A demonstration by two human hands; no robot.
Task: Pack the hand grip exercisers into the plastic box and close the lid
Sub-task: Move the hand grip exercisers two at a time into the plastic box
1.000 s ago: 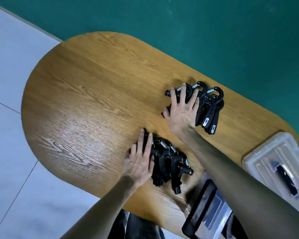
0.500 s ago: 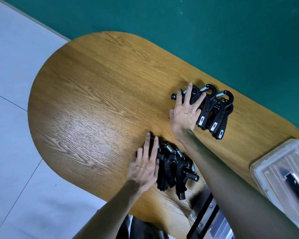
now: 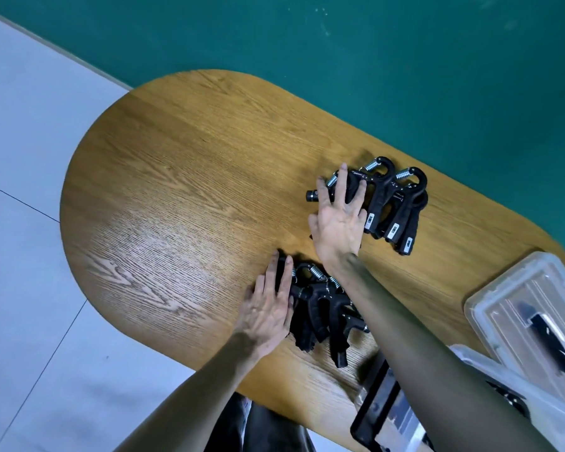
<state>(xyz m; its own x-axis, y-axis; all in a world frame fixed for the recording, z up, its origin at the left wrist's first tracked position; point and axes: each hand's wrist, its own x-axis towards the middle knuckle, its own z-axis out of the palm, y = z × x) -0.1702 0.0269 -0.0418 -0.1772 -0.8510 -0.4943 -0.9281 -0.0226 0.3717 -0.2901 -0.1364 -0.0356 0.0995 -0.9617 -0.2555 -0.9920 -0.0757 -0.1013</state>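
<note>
Two piles of black hand grip exercisers with silver springs lie on the oval wooden table (image 3: 177, 197). My right hand (image 3: 338, 223) rests flat, fingers spread, on the left side of the far pile (image 3: 393, 207). My left hand (image 3: 268, 308) lies flat with fingers together against the left edge of the near pile (image 3: 323, 308). Neither hand has lifted anything. The clear plastic box (image 3: 532, 406) sits at the table's right end, partly hidden by my right forearm. Its clear lid (image 3: 503, 288) with a black handle lies beside it.
A black-framed object (image 3: 375, 409) sits at the near table edge under my right arm. A green wall runs behind the table, pale tiled floor lies to the left. The table's left half shows bare wood.
The view has shifted, so the table and piles sit further right and lower. Both hands stay flat on the same piles; the far pile seems pushed slightly toward the box.
</note>
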